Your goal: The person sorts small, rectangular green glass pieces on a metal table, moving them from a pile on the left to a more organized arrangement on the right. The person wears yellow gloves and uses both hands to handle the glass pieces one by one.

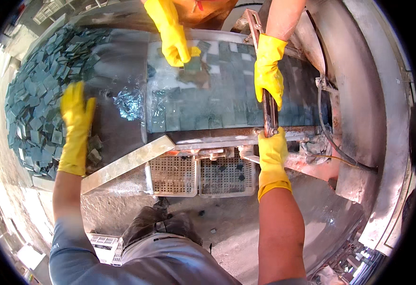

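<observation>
The left hand [76,126], in a yellow glove, is at the left of the frame with its fingers extended and thumb spread. It is over the right edge of a heap of small grey-green tiles [42,95]; it is slightly blurred, so I cannot tell whether it touches them. The right hand [273,152], gloved alike, is right of centre, closed around the lower end of a slotted metal bar [269,114]. A co-worker's hand [269,69] grips the same bar higher up, and the co-worker's other hand [174,47], at upper centre, reaches down to a small yellow piece [195,51] near its fingertips. Similar flat tiles [208,109] lie in close rows on the bench [115,61], which is wet and dark between the rows and the heap. A pale strip [129,162] slants along the bench's near edge, left of two plastic crates [174,176] below.
</observation>
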A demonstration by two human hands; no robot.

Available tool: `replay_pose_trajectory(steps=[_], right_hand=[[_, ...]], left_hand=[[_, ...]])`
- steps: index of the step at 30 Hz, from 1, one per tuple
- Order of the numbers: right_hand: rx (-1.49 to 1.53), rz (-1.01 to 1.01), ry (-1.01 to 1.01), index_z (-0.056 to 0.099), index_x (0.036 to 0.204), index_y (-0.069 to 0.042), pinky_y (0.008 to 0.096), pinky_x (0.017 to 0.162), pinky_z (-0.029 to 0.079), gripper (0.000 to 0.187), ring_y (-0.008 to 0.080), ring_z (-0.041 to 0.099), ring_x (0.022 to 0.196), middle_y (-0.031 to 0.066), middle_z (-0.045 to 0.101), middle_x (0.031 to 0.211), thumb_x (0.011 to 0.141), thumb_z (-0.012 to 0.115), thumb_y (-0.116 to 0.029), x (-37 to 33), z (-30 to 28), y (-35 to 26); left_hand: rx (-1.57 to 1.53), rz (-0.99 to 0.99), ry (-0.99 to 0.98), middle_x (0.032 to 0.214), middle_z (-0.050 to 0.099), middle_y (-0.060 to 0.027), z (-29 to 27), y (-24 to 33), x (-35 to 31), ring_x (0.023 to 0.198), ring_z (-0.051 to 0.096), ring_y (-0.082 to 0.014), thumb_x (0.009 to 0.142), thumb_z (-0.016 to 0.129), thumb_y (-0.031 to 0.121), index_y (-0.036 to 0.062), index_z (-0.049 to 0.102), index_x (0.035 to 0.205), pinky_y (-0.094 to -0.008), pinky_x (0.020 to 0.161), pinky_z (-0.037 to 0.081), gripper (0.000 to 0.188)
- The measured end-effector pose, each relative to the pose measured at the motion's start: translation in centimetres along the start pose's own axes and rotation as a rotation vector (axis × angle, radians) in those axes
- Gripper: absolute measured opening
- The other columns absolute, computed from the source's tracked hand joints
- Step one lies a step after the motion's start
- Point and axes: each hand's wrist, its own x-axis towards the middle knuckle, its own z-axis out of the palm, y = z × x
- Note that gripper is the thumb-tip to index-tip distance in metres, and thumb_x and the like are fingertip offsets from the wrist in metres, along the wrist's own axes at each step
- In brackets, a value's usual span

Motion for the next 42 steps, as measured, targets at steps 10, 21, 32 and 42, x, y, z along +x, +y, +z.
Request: replay_pose_trajectory(steps=[10,21,32,42], right_hand=[[0.027,-0.01,-0.056,0.069,0.123,-0.006,0.05,0.091,0.058,0.053,0.0422,0.074,0.105,0.02,0.078,0.112,0.084,0.085,-0.038,0.5,1.4,-0.2],[-0.011,-0.071,0.003,0.068,0.127,-0.004,0.0509,0.093,0.058,0.059,0.0456,0.073,0.109,0.0245,0.077,0.117,0.085,0.08,-0.042,0.2,1.9,-0.4],[-0.004,-0.023,0.0,0.069,0.117,-0.006,0.0534,0.089,0.057,0.049,0.0459,0.073,0.102,0.0235,0.077,0.104,0.084,0.083,-0.039,0.8,1.2,0.6],[-0.02,-0.002,-0.023,0.069,0.124,-0.008,0.0526,0.092,0.058,0.052,0.0447,0.073,0.106,0.0215,0.077,0.111,0.085,0.082,-0.04,0.9,1.3,1.2]], left_hand=[[0.13,-0.173,-0.241,0.165,0.049,-0.0182,6.0,1.6,-2.8,0.149,0.044,-0.0489,0.105,0.061,0.049,0.0235,0.055,0.159,-0.0694,0.119,0.031,0.06],[0.257,-0.056,0.128,0.152,0.059,-0.0263,2.0,-13.3,-3.6,0.136,0.056,-0.0504,0.1,0.068,0.051,0.0111,0.058,0.154,-0.0611,0.115,0.042,0.068],[-0.323,-0.137,0.014,0.154,0.058,-0.0249,5.4,3.2,-0.4,0.142,0.053,-0.0486,0.092,0.083,0.033,0.0116,0.058,0.154,-0.0563,0.121,0.039,0.071],[-0.278,0.167,-0.344,0.163,0.048,-0.0229,2.9,9.2,-0.9,0.15,0.043,-0.0475,0.099,0.069,0.042,0.0159,0.055,0.157,-0.0612,0.127,0.026,0.066]])
